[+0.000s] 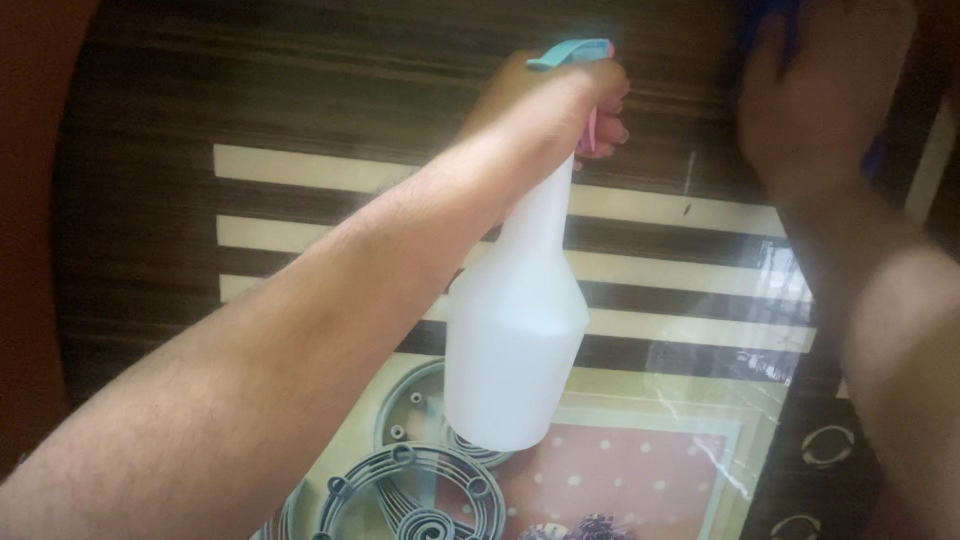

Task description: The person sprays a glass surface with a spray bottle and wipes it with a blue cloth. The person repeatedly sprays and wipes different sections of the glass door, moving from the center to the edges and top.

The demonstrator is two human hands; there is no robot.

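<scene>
Spray bottle held up over a glossy patterned surface.

Left hand [560, 105] clenched around the neck of a white spray bottle [515, 320], fingers at the pink trigger under the light-blue nozzle head; bottle hangs upright, lifted clear above the surface. Right hand [815, 95] pressed flat at upper right, palm down on a blue cloth [765, 20], mostly hidden. Below: dark wood-grain panel [150, 220] with cream stripes, grey scrollwork and a pink dotted patch, with streaky reflections.
</scene>
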